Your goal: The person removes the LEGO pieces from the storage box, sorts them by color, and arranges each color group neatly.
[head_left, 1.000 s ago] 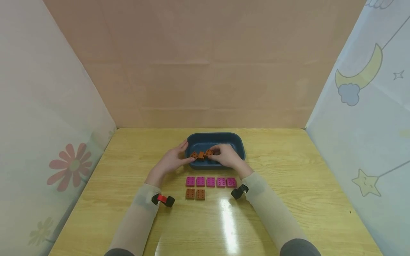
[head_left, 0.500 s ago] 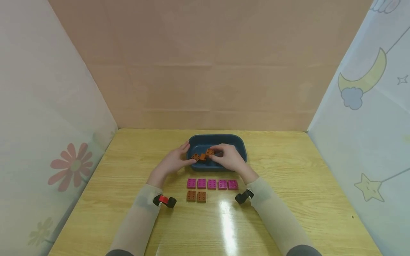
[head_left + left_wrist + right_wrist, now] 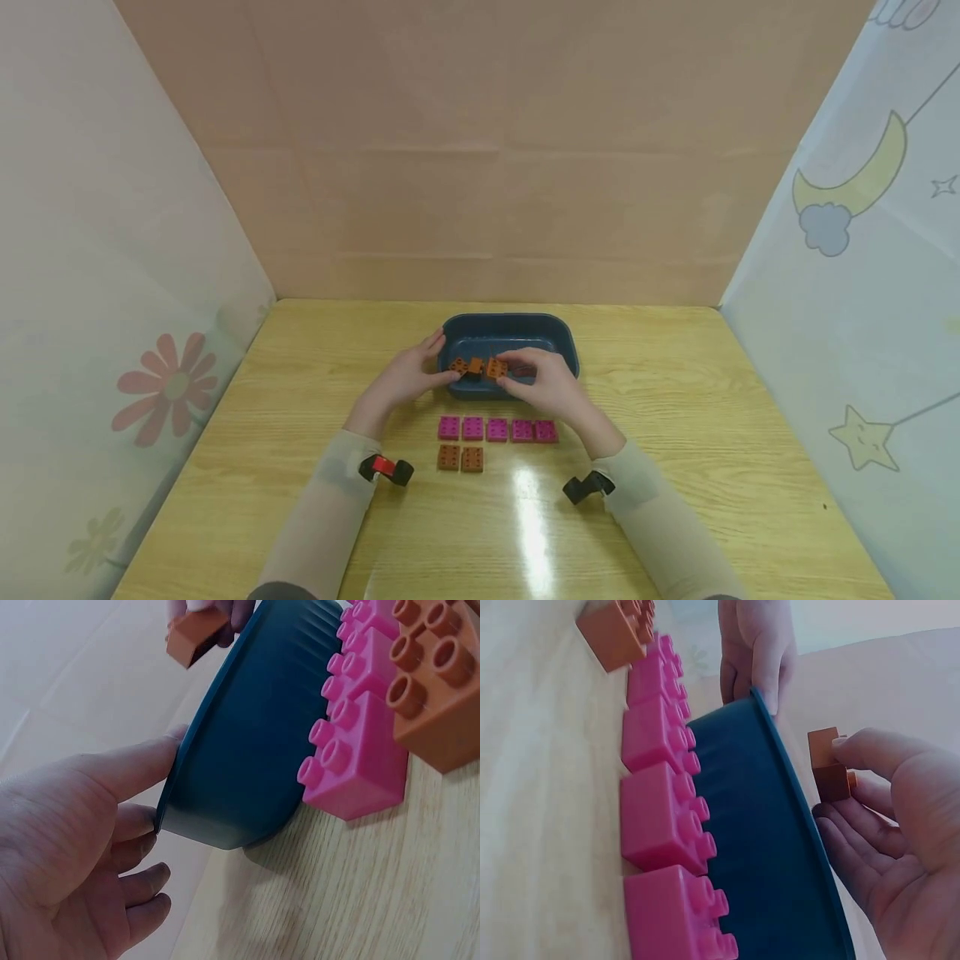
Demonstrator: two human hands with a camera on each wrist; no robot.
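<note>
A dark blue plastic tub [image 3: 517, 324] stands near the back of the table. My left hand [image 3: 405, 377] holds it at the left end, thumb over the near rim and fingers at the left side. My right hand [image 3: 551, 385] pinches an orange building brick [image 3: 496, 368] between thumb and fingers, over the tub. In the right wrist view that orange brick [image 3: 826, 765] sits above the rim. Inside the tub, near the left thumb, lie an orange brick [image 3: 458, 365] and another orange brick [image 3: 476, 366]. What lies under my right hand is partly hidden.
In front of the tub runs a row of several pink bricks [image 3: 497, 430]. Nearer to me stand two orange bricks, a left one [image 3: 448, 457] and a right one [image 3: 472, 459]. Bare wooden table [image 3: 675, 400] stretches to both sides, with papered walls behind and beside it.
My right hand, with the orange brick in its fingers, has shifted a little to the right and towards me. The left hand stays at the tub.
</note>
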